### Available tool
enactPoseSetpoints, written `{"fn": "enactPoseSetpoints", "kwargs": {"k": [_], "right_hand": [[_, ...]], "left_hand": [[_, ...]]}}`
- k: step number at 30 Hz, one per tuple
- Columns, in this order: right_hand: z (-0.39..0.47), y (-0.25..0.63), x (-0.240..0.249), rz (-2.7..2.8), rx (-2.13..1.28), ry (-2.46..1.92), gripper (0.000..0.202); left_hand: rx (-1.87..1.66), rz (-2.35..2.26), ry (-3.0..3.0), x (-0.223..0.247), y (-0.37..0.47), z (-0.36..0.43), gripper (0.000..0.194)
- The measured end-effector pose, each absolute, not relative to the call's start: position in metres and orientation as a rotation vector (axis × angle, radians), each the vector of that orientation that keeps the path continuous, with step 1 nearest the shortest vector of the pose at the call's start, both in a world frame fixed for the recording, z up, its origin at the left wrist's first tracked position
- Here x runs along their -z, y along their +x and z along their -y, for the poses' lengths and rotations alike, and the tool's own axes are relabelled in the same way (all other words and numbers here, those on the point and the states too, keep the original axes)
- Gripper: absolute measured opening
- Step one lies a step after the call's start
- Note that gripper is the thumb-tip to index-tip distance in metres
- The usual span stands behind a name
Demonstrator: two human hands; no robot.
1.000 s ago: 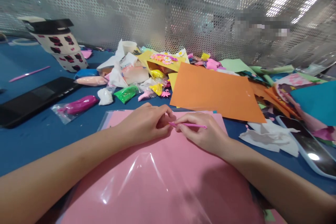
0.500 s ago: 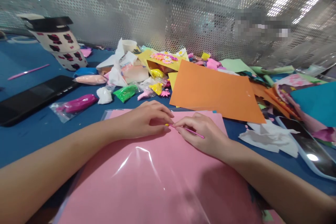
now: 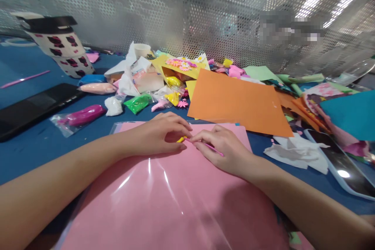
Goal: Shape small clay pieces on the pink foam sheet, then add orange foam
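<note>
My right hand (image 3: pixel 224 146) pinches a thin pink modelling stick (image 3: pixel 215 150), its tip pointing left at a small piece of yellow clay (image 3: pixel 181 139). That clay lies in the gap between the thumb and curved fingers of my left hand (image 3: pixel 164 133). Left thumb and fingertips are apart; whether any finger touches the clay is hard to see. Both hands rest on a pink sheet (image 3: pixel 164 195) under a shiny clear cover.
Behind are an orange sheet (image 3: pixel 237 101), bagged green clay (image 3: pixel 138 103), bagged magenta clay (image 3: pixel 84 115) and white clay (image 3: pixel 113 106). A black phone (image 3: pixel 35 105) and a patterned cup (image 3: pixel 63 49) stand left. To the right lie tissue (image 3: pixel 295 152) and another phone (image 3: pixel 342 164).
More of the yellow clay shows between my left thumb and fingers, and it sits slightly further left. My right hand still holds the stick close beside it. The view has shifted slightly.
</note>
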State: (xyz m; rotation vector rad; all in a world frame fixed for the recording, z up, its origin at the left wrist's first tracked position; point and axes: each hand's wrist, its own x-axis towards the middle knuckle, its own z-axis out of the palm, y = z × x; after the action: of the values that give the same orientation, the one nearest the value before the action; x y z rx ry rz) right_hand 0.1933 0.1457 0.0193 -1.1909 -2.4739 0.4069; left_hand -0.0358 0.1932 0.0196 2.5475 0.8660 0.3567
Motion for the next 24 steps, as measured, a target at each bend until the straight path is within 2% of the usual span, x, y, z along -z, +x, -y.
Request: {"fn": "enactPoseSetpoints", "kwargs": {"k": [5,10,24], "right_hand": [[-0.145,0.202,-0.026,2.38,-0.443,-1.147,0.014],[-0.145,0.202,-0.027,2.324,-0.452,-1.123,0.015],[-0.141,0.189,-0.021,2.46,-0.358,-0.97,0.01]], "left_hand": [[-0.357,-0.841,2.55,-0.023,-0.036,-0.191,0.029],[-0.307,-0.903,2.478,-0.028,-0.039,-0.188,0.049],[-0.352,-0.9,2.551,-0.03,-0.039,-0.188,0.036]]}}
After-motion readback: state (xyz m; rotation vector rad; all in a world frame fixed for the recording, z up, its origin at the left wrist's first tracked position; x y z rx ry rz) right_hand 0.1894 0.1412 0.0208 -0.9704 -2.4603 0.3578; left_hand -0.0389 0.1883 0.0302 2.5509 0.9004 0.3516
